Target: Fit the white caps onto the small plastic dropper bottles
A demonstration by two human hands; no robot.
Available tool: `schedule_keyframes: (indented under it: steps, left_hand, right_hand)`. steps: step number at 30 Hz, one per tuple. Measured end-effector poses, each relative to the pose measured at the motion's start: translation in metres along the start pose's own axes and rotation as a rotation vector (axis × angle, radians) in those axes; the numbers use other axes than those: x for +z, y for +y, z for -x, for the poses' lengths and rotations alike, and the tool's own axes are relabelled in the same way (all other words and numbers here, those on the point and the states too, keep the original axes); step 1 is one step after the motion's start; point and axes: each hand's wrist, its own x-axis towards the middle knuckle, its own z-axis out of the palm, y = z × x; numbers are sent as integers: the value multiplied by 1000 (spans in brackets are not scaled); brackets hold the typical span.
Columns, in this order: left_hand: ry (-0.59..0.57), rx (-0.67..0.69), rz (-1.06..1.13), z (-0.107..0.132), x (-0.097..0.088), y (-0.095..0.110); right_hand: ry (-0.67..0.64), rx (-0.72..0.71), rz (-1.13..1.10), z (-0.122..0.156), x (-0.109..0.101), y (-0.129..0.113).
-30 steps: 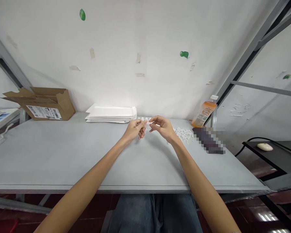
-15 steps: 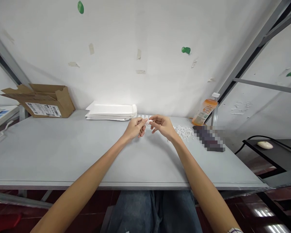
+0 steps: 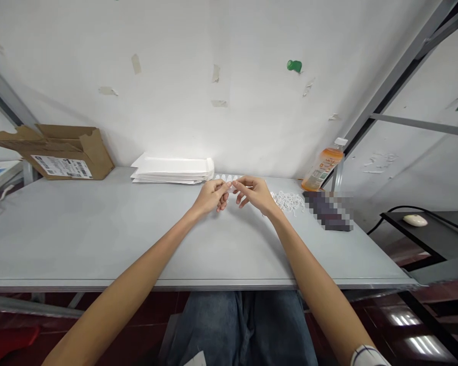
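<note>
Above the grey table, my left hand (image 3: 212, 196) is closed in a pinch on a small white piece (image 3: 230, 188), too small to name. My right hand (image 3: 254, 193) meets it from the other side, thumb and forefinger pressed together at the same piece, its other fingers curled loosely below. Behind my fingertips a row of small white pieces (image 3: 224, 178) lies near the wall, partly hidden by the hands. Just right of my right wrist is a loose pile of short white curly strips (image 3: 290, 202).
A stack of white envelopes (image 3: 171, 170) lies at the back, left of my hands. An opened cardboard box (image 3: 72, 152) stands at the far left. On the right are an orange drink bottle (image 3: 323, 168), a blurred dark object (image 3: 328, 211) and a white mouse (image 3: 415, 220) on a dark shelf.
The view has tilted down slightly, so everything sits a little higher. Both hands stay together; my right thumb and forefinger have closed nearer to the white piece.
</note>
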Motion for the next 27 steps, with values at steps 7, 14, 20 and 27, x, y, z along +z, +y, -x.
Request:
schedule_keyframes:
  steps: [7, 14, 20, 27]
  left_hand:
    - [5, -19, 42, 1, 0, 5]
    - [-9, -69, 93, 3, 1, 10]
    - [-48, -111, 195, 4, 0, 13]
    - [13, -156, 284, 4, -3, 14]
  right_hand:
    - [-18, -72, -33, -3, 0, 1]
    - [14, -49, -133, -4, -5, 1]
    - [9, -53, -164, -3, -6, -3]
    - [180, -190, -181, -2, -22, -13]
